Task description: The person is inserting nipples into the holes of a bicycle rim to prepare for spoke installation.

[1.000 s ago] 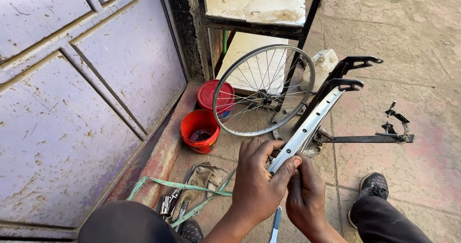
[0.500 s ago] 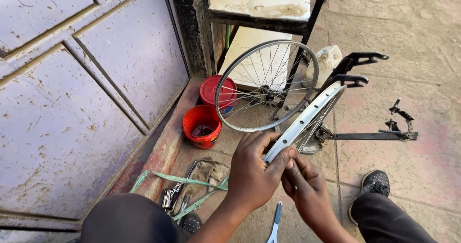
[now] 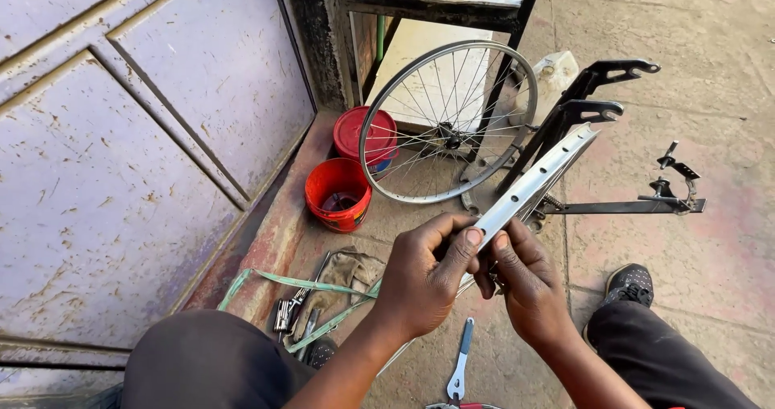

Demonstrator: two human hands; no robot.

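A bare silver wheel rim [image 3: 542, 175] stands edge-on in front of me, held in a black truing stand [image 3: 601, 118]. My left hand [image 3: 424, 276] grips the rim's near edge, thumb on top. My right hand [image 3: 525, 284] is closed on the rim just right of it, its fingertips pinched at the underside. What the fingertips pinch is hidden. A spoked wheel [image 3: 448, 122] leans upright behind the rim, against a black metal frame.
Two red buckets [image 3: 339, 195] sit by the purple metal door [image 3: 145, 134]. A cloth with small tools [image 3: 323, 292] and a green strap lie on the ground. A blue-handled spanner [image 3: 460, 360] lies below my hands. My shoe [image 3: 630, 284] rests at right.
The view has shifted slightly. My right hand has come up from under the rim to close on its edge beside the left hand.
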